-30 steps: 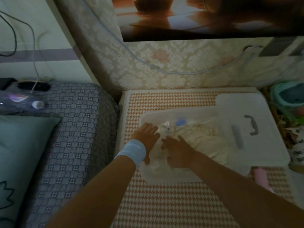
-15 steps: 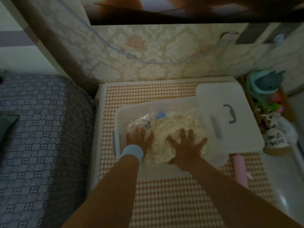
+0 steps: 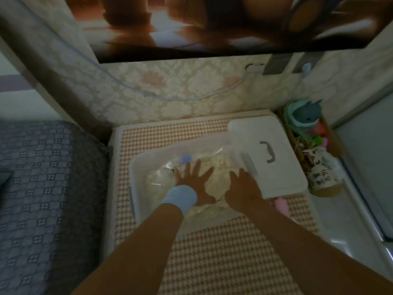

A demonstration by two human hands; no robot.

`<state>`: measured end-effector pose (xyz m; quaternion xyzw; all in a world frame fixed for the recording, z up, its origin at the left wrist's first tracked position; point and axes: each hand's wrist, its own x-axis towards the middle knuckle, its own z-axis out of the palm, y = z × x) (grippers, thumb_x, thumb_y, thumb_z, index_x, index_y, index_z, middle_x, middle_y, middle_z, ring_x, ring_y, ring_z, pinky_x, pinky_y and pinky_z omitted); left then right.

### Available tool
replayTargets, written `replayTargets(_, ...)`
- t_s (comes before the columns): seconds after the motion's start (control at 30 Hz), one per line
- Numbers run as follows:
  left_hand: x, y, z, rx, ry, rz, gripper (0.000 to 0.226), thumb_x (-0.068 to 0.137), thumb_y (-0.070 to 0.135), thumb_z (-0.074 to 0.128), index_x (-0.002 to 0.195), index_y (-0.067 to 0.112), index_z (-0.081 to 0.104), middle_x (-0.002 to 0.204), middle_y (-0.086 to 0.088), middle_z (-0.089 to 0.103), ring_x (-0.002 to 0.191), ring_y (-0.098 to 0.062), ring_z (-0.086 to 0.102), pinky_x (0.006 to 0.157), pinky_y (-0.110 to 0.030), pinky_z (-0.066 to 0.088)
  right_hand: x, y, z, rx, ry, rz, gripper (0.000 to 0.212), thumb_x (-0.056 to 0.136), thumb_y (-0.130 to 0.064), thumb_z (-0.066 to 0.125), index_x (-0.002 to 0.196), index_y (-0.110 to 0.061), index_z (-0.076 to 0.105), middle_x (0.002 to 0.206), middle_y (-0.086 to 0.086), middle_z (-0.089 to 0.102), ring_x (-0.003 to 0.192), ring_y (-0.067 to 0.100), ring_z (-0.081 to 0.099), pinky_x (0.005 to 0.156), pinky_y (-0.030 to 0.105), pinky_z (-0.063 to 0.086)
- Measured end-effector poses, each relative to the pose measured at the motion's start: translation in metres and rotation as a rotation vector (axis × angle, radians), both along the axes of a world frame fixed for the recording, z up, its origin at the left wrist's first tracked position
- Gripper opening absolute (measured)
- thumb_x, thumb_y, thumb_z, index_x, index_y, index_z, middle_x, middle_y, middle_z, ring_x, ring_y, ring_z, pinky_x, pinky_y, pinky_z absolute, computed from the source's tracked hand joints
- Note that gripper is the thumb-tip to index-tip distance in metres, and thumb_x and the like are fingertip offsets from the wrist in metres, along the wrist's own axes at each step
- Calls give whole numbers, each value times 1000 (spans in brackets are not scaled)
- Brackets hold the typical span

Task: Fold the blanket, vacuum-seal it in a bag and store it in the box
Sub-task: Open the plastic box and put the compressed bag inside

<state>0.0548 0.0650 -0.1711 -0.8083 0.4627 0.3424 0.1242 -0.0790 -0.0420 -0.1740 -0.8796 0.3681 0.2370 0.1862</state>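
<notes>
A clear vacuum bag [image 3: 158, 177] holding a cream blanket [image 3: 219, 167] lies inside a translucent white plastic box [image 3: 136, 167] on a houndstooth surface. The bag's blue valve [image 3: 186, 159] shows near its far side. My left hand [image 3: 194, 182], with a light blue wristband, presses flat on the bag with fingers spread. My right hand [image 3: 242, 188] presses flat on the bag's right side, close to the box wall. The white box lid [image 3: 272, 150] with a grey handle lies to the right, partly over the box.
A grey patterned bed [image 3: 46, 188] lies to the left. A pink roll [image 3: 281, 204] sits by the lid's near edge. Toys and a printed bag [image 3: 319, 177] crowd the right side by the wall. A white cable [image 3: 191, 98] runs along the wallpapered wall.
The view has swung right and down. Both hands have shifted rightward over the bagged blanket, from its left part to its middle and right, and now press flat with fingers spread.
</notes>
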Motion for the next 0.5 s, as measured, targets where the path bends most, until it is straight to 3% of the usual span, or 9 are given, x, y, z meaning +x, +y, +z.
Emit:
replayTargets(0.13,-43,-30,-15,-31,80,-142,100,81,71,50,147,42,-20,155,8,-29,144,-30,-22,115,-59,-2,-19,-9,-27,184,-66,-80,74,100,-14,48,157,-5,2,165,18,-6,153,32,-4,123,37,3)
replayTargets(0.27,-49,-24,-55,-9,158,-86,102,87,53,58,145,39,-25,154,15,-29,144,-32,-20,114,-62,6,-26,-32,-45,334,-85,-137,72,103,-16,47,158,-11,0,166,7,-9,153,20,-8,120,28,1)
replayTargets(0.37,-52,-30,-67,-33,144,-69,102,87,52,59,145,41,-24,154,16,-30,144,-33,-21,112,-64,7,-26,-42,-57,331,-69,-103,70,105,-20,44,158,-10,-1,166,9,-10,153,22,-9,120,28,1)
replayTargets(0.5,-47,-40,-60,77,124,-89,107,82,55,64,145,45,-22,155,16,-26,146,-32,-15,112,-62,14,-24,-30,-55,264,-110,-96,65,106,-17,39,158,-7,1,165,14,-8,153,27,-5,120,31,2)
